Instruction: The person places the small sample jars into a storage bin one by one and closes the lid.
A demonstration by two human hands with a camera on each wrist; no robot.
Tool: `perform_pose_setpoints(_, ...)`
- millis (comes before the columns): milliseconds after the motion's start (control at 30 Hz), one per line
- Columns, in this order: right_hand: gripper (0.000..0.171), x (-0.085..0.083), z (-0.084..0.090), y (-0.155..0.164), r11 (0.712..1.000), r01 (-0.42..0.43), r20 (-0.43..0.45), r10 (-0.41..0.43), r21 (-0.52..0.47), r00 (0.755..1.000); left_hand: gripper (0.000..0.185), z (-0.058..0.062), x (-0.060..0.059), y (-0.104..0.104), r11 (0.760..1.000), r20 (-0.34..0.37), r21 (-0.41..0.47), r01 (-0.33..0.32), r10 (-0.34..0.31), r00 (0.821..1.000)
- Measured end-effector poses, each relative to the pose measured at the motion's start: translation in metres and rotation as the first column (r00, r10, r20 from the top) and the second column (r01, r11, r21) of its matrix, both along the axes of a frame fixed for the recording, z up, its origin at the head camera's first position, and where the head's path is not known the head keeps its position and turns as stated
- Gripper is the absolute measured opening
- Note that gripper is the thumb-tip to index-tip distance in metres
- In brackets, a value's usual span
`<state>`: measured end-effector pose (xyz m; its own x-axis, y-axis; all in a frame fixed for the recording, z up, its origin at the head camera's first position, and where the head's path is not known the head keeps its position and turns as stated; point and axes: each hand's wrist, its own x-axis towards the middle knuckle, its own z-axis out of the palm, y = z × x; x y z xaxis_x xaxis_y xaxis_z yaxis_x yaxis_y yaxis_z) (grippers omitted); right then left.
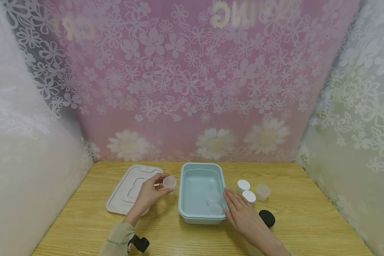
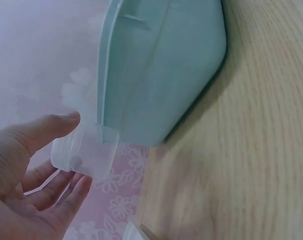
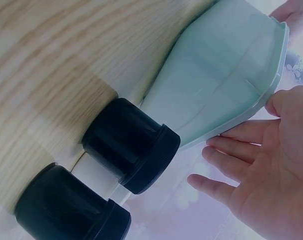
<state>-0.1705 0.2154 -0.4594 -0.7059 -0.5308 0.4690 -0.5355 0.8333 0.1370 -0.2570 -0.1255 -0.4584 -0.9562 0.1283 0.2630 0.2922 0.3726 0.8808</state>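
Clear jar [image 1: 170, 182] pinched in your left hand [image 1: 149, 192] beside the blue tub [image 1: 193, 192]; your right hand [image 1: 244, 215], straight-fingered, touches the tub. Likely transfer step; next move seems to need lift.

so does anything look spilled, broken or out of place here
Nothing stands out: the blue tub sits flat on the table, the black jars stand upright, and no spill or damage shows.

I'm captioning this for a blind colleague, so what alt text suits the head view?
A person's left hand holds a small translucent jar beside a pale blue bin containing two similar jars, while their right hand touches its rim. On the wooden table, a white lid lies left; white-topped jars, another translucent jar and a black jar stand right.
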Motion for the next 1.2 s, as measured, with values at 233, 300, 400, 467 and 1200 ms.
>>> perform_pose_setpoints(233,0.060,0.000,0.000,0.000,1.000,-0.002,0.000,0.002,0.003,1.000,0.050,0.010,-0.003,0.008,1.000,0.007,-0.005,0.001,-0.001,1.000)
perform_pose_setpoints(300,0.060,0.000,0.000,0.000,1.000,-0.001,-0.001,0.001,0.005,1.000,0.050,0.013,-0.005,0.011,1.000,-0.006,-0.008,0.002,-0.003,1.000)
perform_pose_setpoints(400,0.060,0.000,0.000,0.000,1.000,-0.002,0.004,0.002,0.005,1.000,0.050,0.017,-0.007,0.015,1.000,-0.027,-0.014,-0.006,0.006,1.000)
perform_pose_setpoints(467,0.059,0.000,0.000,0.000,1.000,-0.002,0.009,0.002,0.003,1.000,0.050,0.020,-0.008,0.017,1.000,-0.032,-0.021,-0.017,0.016,0.999)
perform_pose_setpoints(1200,0.058,0.001,0.001,-0.002,1.000,0.017,0.070,-0.016,-0.011,0.997,0.050,0.041,-0.017,0.059,0.995,-0.035,0.037,0.095,-0.093,0.995)
